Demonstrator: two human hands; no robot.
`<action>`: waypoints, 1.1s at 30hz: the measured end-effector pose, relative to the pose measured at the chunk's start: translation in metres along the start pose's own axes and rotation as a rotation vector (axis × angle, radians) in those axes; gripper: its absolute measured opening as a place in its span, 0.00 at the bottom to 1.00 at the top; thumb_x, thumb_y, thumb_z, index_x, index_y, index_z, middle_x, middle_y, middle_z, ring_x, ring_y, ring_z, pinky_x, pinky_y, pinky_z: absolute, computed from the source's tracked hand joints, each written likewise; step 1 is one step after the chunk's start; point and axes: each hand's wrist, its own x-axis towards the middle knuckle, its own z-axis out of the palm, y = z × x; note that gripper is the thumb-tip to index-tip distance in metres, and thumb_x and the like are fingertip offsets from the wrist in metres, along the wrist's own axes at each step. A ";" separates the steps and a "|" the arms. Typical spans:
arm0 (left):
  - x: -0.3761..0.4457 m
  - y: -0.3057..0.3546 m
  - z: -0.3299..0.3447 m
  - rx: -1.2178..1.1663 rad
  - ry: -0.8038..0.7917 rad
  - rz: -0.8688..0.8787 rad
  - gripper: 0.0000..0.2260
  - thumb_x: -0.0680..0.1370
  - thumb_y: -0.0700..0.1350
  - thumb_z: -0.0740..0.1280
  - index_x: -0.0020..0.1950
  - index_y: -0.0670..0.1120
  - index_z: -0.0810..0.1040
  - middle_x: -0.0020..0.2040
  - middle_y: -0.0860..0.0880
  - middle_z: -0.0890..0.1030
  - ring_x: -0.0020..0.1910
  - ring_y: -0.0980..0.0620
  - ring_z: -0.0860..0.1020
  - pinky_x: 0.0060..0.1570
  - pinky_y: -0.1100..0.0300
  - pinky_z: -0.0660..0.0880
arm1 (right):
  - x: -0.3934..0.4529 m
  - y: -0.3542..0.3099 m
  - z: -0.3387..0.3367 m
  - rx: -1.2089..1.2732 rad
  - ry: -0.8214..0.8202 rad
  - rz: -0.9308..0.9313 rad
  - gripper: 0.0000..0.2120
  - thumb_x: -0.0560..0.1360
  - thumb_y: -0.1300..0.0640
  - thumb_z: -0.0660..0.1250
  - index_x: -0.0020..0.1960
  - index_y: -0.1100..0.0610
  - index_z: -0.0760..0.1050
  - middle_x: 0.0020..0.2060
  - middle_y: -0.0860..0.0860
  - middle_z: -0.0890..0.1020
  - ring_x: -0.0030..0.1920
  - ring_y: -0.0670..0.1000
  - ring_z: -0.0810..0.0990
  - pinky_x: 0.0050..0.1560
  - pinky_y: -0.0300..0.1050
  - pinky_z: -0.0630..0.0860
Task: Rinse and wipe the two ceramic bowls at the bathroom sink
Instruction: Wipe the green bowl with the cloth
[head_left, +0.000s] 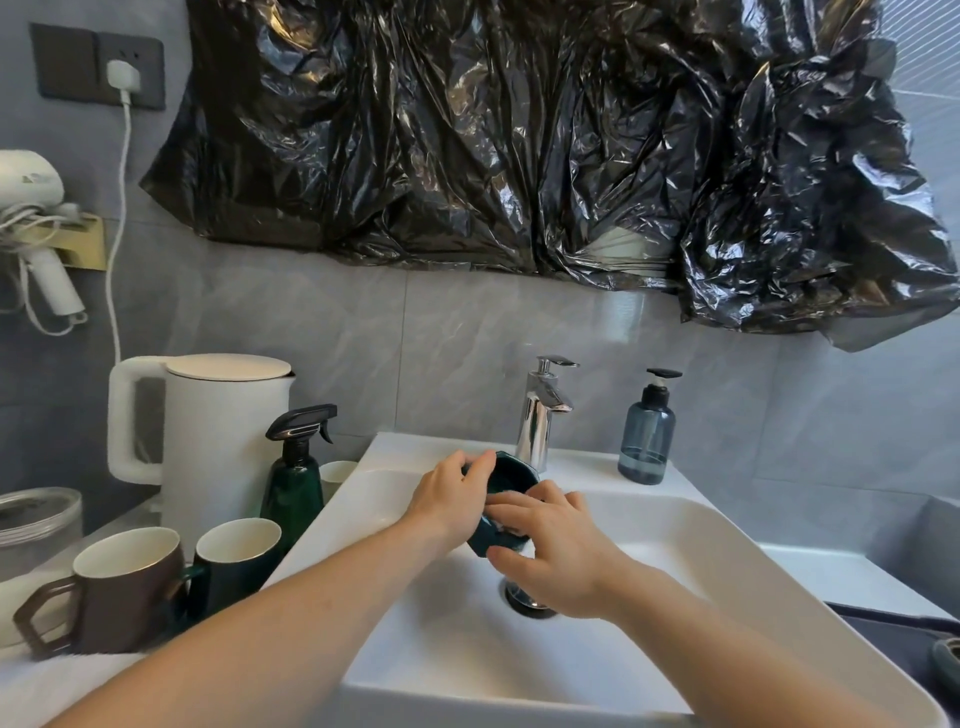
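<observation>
A crumpled black plastic sheet covers the wall above you, hanging down to just above the chrome faucet. Below it your white rectangular sink fills the middle of the view, with the drain partly hidden under your right wrist. On the counter to your left stands a white electric kettle, its cord running up to a wall socket, and a white hair dryer hangs at the far left edge. In front of the kettle sit a brown mug and a dark green mug, side by side, with a dark green spray bottle just behind them against the sink wall. A blue soap dispenser stands on the sink ledge to the right of the faucet.

Over the basin, just in front of the faucet, you hold a dark green ceramic bowl tilted on its side. Your left hand grips its far rim, fingers curled over the edge. Your right hand has its fingers bent around the near side, pressing something pale against the bowl; you cannot tell what it is. Only one bowl is in view.
</observation>
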 end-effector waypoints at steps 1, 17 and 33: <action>0.001 -0.001 -0.002 0.002 0.007 -0.004 0.18 0.84 0.61 0.57 0.55 0.50 0.79 0.48 0.50 0.81 0.48 0.46 0.80 0.42 0.52 0.74 | 0.001 0.000 0.000 0.001 0.002 -0.001 0.17 0.78 0.45 0.59 0.65 0.41 0.75 0.61 0.33 0.75 0.58 0.48 0.66 0.62 0.49 0.61; -0.008 0.005 0.002 -0.007 -0.120 0.068 0.15 0.82 0.62 0.60 0.56 0.54 0.79 0.51 0.51 0.82 0.48 0.45 0.82 0.27 0.59 0.75 | 0.000 0.005 0.006 -0.336 0.107 0.085 0.29 0.73 0.29 0.56 0.66 0.45 0.72 0.65 0.44 0.70 0.55 0.53 0.65 0.59 0.49 0.64; -0.007 0.007 -0.008 -0.059 -0.052 0.010 0.18 0.84 0.61 0.57 0.53 0.50 0.79 0.49 0.45 0.82 0.45 0.41 0.83 0.25 0.59 0.74 | 0.003 0.007 -0.001 0.081 0.189 -0.030 0.05 0.72 0.53 0.70 0.45 0.43 0.79 0.39 0.33 0.72 0.47 0.46 0.67 0.45 0.33 0.65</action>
